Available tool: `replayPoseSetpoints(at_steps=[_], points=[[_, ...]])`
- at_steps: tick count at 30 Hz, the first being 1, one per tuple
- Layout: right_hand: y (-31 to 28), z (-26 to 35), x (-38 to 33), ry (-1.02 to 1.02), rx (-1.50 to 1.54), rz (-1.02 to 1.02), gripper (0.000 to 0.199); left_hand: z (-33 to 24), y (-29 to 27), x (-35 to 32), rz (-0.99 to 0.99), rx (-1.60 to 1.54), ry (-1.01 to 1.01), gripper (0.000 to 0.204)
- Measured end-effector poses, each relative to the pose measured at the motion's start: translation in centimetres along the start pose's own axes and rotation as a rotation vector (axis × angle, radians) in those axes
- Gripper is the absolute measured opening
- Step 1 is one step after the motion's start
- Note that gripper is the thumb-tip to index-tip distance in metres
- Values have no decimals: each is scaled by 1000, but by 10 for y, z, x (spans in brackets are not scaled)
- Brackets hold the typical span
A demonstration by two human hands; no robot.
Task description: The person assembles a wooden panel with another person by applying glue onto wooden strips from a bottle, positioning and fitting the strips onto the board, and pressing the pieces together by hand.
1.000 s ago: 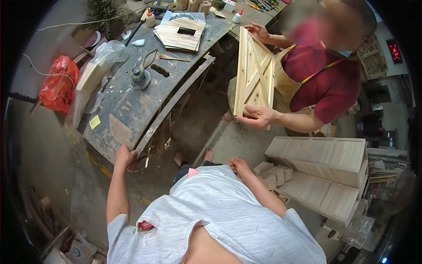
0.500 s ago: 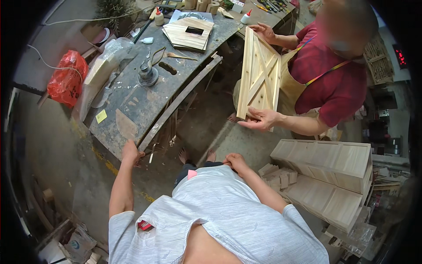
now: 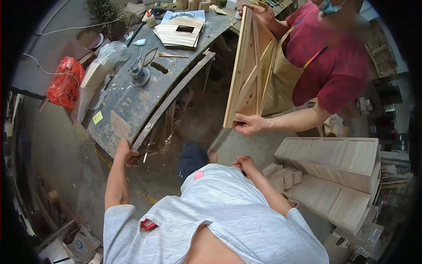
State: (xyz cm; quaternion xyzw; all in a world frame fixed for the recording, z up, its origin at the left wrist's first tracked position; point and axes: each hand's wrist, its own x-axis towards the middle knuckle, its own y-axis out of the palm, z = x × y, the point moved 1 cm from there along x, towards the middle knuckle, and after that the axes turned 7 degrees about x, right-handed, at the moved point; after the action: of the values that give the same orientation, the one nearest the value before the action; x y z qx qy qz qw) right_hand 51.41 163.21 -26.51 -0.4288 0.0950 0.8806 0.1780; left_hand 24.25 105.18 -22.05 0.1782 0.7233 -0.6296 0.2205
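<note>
His left hand (image 3: 125, 152) gripped the workbench's (image 3: 132, 101) near corner; his right hand (image 3: 244, 163), loosely curled, held nothing. The co-worker's cross-braced wooden panel (image 3: 250, 70) stood upright.

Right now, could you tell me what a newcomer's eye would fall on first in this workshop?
First, the pale wooden panel with diagonal braces, held upright at top centre by a co-worker in a red shirt and tan apron. Next, the grey, scuffed workbench at upper left, with a red plastic bag beyond its far side. The person's left hand rests at the bench's near corner; the right hand is by their shirt, beside stacked wooden panels.
</note>
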Motion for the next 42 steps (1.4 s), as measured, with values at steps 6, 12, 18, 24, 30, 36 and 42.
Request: replayPoseSetpoints(at_steps=[6, 12, 18, 24, 30, 36, 42], points=[[-11, -7, 8, 19, 51, -43, 21, -1, 2, -5, -29, 28, -8, 79], [-17, -5, 27, -36, -115, 28, 21, 5, 5, -1, -6, 75, -16, 86], [-28, -3, 29, -21, 26, -29, 23, -26, -16, -13, 60, -42, -74, 85], [-25, -1, 28, -8, -57, 30, 25, -7, -2, -7, -19, 50, -30, 80], [-17, -1, 30, -48, 13, 24, 26, -4, -1, -4, -22, 79, -23, 80], [-17, -3, 36, -66, -77, 53, 21, 0, 1, -1, -32, 100, -20, 83], [-10, -1, 37, -56, -75, 19, 20, -6, -3, -5, -1, 83, -41, 81]])
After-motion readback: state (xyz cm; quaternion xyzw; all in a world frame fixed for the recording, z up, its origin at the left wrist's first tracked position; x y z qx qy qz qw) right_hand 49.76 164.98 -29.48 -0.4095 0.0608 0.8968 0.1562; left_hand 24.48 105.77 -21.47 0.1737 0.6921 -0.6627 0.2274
